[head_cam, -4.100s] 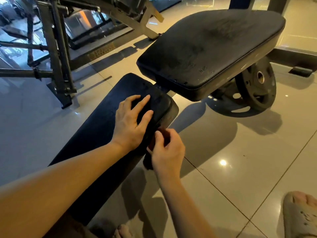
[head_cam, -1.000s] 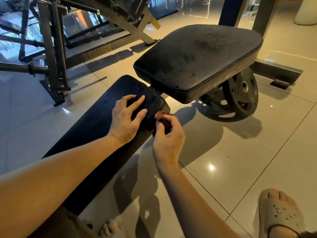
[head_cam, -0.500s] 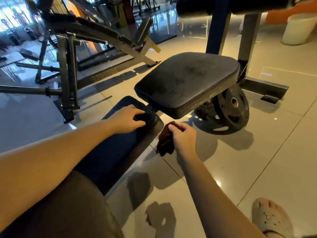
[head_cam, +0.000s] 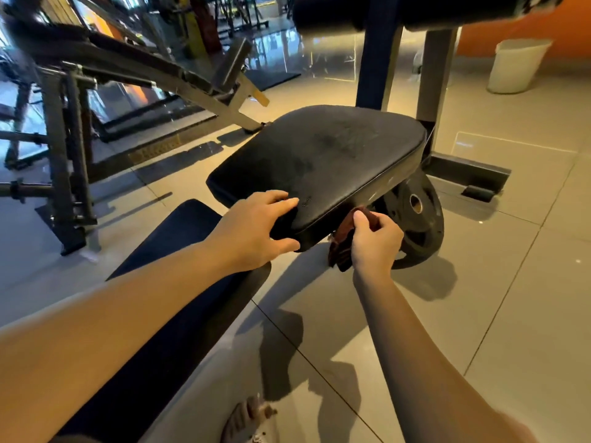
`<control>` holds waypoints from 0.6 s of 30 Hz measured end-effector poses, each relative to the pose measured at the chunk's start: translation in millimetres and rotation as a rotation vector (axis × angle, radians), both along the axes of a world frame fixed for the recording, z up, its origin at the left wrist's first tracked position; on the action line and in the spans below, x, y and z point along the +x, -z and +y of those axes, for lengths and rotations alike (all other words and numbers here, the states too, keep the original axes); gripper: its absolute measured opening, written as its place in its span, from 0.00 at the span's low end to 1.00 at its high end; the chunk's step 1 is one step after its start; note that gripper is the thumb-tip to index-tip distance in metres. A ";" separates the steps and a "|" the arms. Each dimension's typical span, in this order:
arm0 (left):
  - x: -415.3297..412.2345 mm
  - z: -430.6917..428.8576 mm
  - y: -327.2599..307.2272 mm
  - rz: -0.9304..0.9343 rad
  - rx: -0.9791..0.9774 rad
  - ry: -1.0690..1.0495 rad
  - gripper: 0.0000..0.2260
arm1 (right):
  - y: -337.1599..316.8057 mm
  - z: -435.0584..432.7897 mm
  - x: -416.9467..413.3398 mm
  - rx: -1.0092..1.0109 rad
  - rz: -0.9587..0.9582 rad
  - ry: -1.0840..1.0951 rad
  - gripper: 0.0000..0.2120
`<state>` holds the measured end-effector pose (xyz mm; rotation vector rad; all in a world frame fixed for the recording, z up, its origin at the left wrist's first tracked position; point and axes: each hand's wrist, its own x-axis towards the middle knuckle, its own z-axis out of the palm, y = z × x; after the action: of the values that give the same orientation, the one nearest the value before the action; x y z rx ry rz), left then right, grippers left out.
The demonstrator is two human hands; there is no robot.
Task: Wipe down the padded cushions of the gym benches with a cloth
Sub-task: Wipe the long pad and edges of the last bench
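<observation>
Against the side edge of the black padded seat cushion, close to its near corner, a dark reddish-brown cloth hangs bunched, its length running down towards the floor. The cushion's long axis runs from that corner away to the right. The right hand pinches the cloth's top between thumb and curled fingers and hides much of it. The left hand clasps the near corner, fingers spread on top, thumb under the rim. Beneath the left forearm lies a long dark blue bench pad, its near end cut off.
</observation>
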<state>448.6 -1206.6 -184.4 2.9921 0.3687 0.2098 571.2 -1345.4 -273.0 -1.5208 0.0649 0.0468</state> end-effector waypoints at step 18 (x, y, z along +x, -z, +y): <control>53.4 10.6 26.4 -0.188 -0.213 0.159 0.27 | 16.2 4.1 -18.3 0.305 0.029 -0.055 0.04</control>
<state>502.0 -1196.0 -210.8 2.7464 0.1229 0.4046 552.9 -1341.2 -289.2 -1.2169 0.0373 0.1174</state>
